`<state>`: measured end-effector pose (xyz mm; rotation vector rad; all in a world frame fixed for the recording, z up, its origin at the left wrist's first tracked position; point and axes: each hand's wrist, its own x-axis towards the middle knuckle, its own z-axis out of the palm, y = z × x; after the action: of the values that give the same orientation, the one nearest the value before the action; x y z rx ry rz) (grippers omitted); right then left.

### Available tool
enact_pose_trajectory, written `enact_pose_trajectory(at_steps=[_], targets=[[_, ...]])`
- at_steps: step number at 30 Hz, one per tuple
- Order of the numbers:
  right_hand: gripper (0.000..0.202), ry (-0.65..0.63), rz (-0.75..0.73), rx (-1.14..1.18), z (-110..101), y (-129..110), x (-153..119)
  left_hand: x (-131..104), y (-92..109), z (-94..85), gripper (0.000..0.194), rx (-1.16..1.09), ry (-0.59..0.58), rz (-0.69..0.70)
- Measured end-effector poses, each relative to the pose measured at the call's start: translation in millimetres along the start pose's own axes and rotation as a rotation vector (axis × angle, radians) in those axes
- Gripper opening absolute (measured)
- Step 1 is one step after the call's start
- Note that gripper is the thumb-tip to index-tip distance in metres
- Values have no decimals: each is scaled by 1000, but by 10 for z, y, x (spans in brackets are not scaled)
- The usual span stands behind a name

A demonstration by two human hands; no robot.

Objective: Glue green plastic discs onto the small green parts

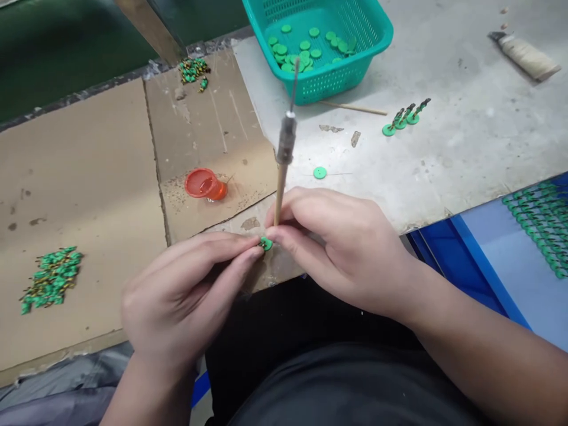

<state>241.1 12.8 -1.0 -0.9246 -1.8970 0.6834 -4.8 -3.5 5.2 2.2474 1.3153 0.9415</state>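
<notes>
My left hand (pixel 186 290) is closed in a pinch at the table's front edge, with a small round green disc (pixel 267 243) at its fingertips. Part of the disc is hidden by the fingers, and so is any smaller piece with it. My right hand (pixel 341 248) pinches the thin wooden handle of a needle tool (pixel 286 139); its metal collar and fine tip point upward, away from the disc. The right thumb lies close beside the disc; whether it touches I cannot tell. Beyond my right hand, a loose green disc (pixel 319 173) lies on the table.
A teal basket (pixel 332 89) holds several green discs. Three green discs with dark-tipped stems (pixel 406 117) stand to its right. A red cup (pixel 206 184) sits on cardboard. Small green-and-yellow pieces are piled at left (pixel 53 278) and back (pixel 193 70). A tube (pixel 528 56) lies far right.
</notes>
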Motion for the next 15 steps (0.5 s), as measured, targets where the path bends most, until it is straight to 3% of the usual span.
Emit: enact_pose_trajectory(at_steps=[7, 15], targets=[[21, -46, -3, 38, 85, 45, -16, -10, -6, 3, 25, -57, 5, -83], [21, -54, -21, 37, 103, 53, 0, 18, -20, 16, 23, -84, 6, -84]])
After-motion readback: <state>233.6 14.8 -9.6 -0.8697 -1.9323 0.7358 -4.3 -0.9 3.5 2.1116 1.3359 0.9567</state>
